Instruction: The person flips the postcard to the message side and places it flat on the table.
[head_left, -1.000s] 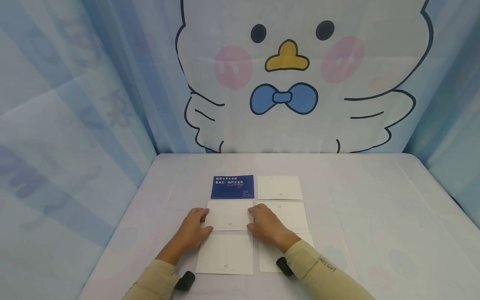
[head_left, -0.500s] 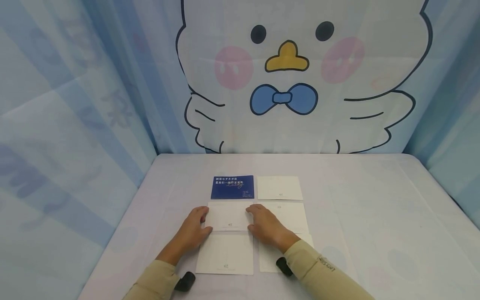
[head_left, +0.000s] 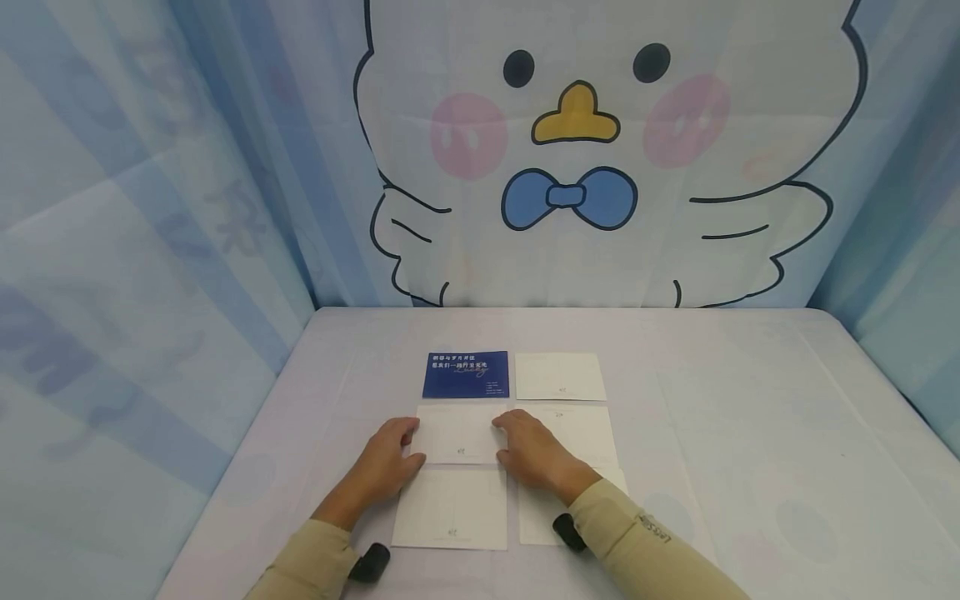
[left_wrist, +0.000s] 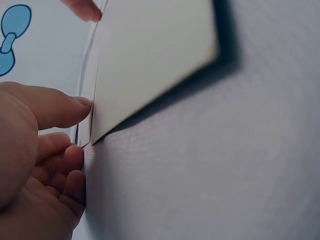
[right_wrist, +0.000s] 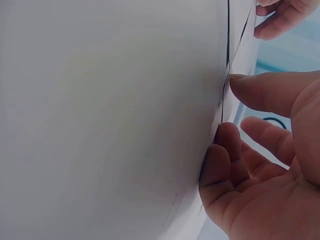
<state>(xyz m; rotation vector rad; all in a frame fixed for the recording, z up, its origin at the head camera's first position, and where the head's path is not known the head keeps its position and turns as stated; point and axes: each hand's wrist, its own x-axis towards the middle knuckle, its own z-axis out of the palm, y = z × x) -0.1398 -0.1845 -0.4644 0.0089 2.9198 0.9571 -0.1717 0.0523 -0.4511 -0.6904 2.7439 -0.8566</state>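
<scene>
In the head view, cards lie flat in two columns. My left hand (head_left: 386, 458) touches the left edge of the white card (head_left: 459, 433) in the left column's middle, thumb and fingertips apart. At that card's right edge rests my right hand (head_left: 534, 450), its index finger on the corner and its thumb lower down. The left wrist view has the near white card (left_wrist: 155, 45) beside the left thumb. In the right wrist view, the right fingertips (right_wrist: 216, 162) press down at the card edges, the outer fingers bent. The right forearm partly covers the near right card (head_left: 536, 512).
Behind the middle card lies a dark blue card (head_left: 465, 375) with white lettering. To its right is a white card (head_left: 558, 377), and nearer, another white card (head_left: 583, 437). The pale tablecloth (head_left: 750, 417) reaches a back curtain (head_left: 570, 267) with a cartoon print.
The middle left card has shifted very slightly toward me, leaving a slightly wider gap below the blue card. Both hands stay at its sides, almost unmoved.
</scene>
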